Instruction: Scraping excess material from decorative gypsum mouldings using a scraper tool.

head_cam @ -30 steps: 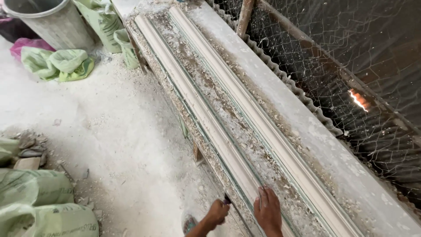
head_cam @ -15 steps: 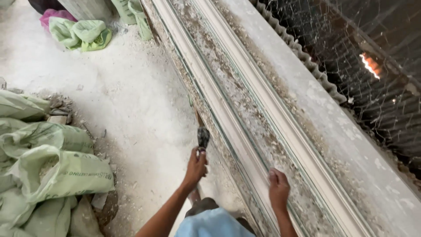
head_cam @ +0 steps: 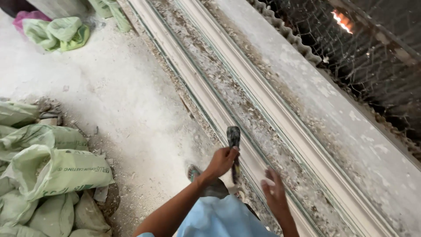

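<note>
1. Left hand (head_cam: 222,161) grips a dark-handled tool (head_cam: 234,151) upright over the long white plaster moulding (head_cam: 210,103); right hand (head_cam: 275,193), blurred, hovers open.
2. Pale green sacks (head_cam: 52,169) lie near left, print unreadable.

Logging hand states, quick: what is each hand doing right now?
Left hand: closed around a dark-handled tool.
Right hand: open, empty, over the long white moulding.

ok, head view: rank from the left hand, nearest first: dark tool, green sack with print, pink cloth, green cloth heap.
1. dark tool: in the grip of the left hand.
2. green sack with print: on the floor, lower left.
3. green cloth heap: top left.
4. pink cloth: top-left corner, just beyond the heap.
</note>
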